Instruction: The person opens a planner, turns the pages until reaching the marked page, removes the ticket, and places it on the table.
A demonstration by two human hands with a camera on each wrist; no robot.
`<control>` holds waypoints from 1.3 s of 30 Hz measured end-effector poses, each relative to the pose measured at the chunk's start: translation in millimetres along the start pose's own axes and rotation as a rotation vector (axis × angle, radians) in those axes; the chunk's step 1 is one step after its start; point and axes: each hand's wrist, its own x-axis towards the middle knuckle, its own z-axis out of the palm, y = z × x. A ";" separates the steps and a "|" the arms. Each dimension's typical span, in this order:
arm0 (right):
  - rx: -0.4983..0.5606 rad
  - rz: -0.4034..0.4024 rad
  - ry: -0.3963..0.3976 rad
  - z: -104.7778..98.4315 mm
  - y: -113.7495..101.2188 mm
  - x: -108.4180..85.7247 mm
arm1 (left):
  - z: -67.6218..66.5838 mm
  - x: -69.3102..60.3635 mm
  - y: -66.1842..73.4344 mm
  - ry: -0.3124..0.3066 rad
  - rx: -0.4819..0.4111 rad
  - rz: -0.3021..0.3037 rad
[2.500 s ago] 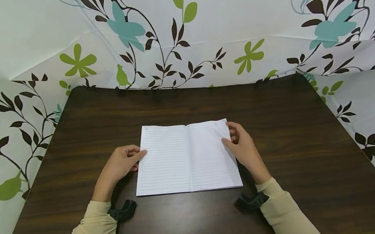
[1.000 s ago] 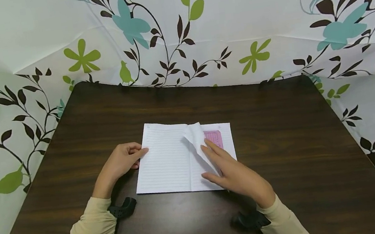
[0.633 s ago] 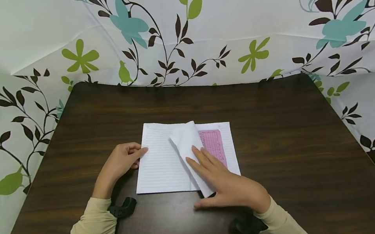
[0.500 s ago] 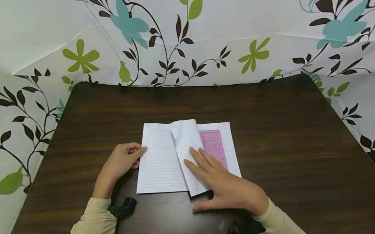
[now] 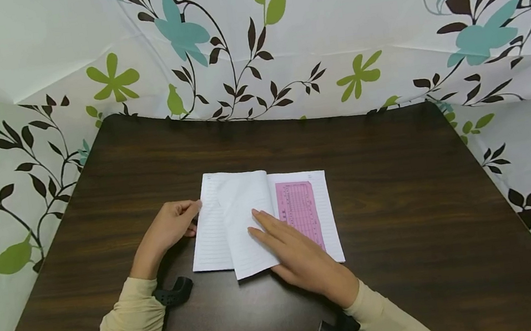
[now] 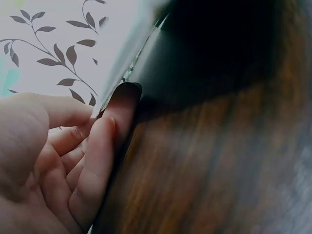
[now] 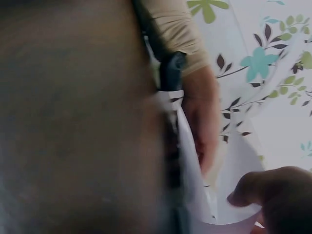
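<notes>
An open lined notebook lies on the dark wooden table. My left hand pinches its left edge between thumb and fingers; the left wrist view shows that hand close up at the edge. Over the left page lies a partly turned leaf, its lower corner past the notebook's bottom edge. My right hand rests on this leaf with fingers extended. Beside it, on the right page, a pink sheet with a printed grid is uncovered; my right hand hides its lower part.
A white curtain with leaf and flower prints hangs behind the table and along both sides. Black wrist cameras sit on the left wrist and the right wrist. The right wrist view is largely blurred.
My right hand has left the notebook's right edge and swept left, turning a leaf over toward the left page. The pink sheet has come into sight. My left hand stays at the left edge.
</notes>
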 end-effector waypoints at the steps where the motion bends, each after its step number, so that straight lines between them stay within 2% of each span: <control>1: 0.004 -0.007 0.006 1.7 0.4 0.9 | -0.4 0.1 1.1 0.004 0.001 -0.009; 8: 0.013 -0.005 -0.012 13.7 0.6 4.9 | -2.0 1.2 4.4 -0.001 0.005 -0.010; 15: 0.083 -0.022 -0.050 20.0 2.4 9.1 | -0.9 -0.9 4.9 0.008 0.028 -0.016; 20: 0.087 -0.109 -0.046 25.9 4.6 11.9 | 0.9 -1.6 4.5 0.001 0.043 -0.041; 28: 0.060 -0.236 -0.071 34.2 8.4 12.6 | 3.1 0.6 -1.2 0.000 0.068 -0.008; 31: 0.058 -0.270 -0.034 34.7 9.4 13.2 | 2.5 0.0 -3.3 0.004 0.079 -0.003; 34: 0.057 -0.265 0.059 29.7 13.7 12.7 | 2.3 -0.8 -3.3 0.009 0.081 -0.007; 36: 0.059 -0.202 0.147 21.6 19.7 10.6 | 2.4 -0.9 -2.4 0.008 0.079 -0.008; 39: 0.050 0.002 0.288 6.8 33.8 4.1 | 2.5 -0.4 -0.4 0.006 0.076 -0.009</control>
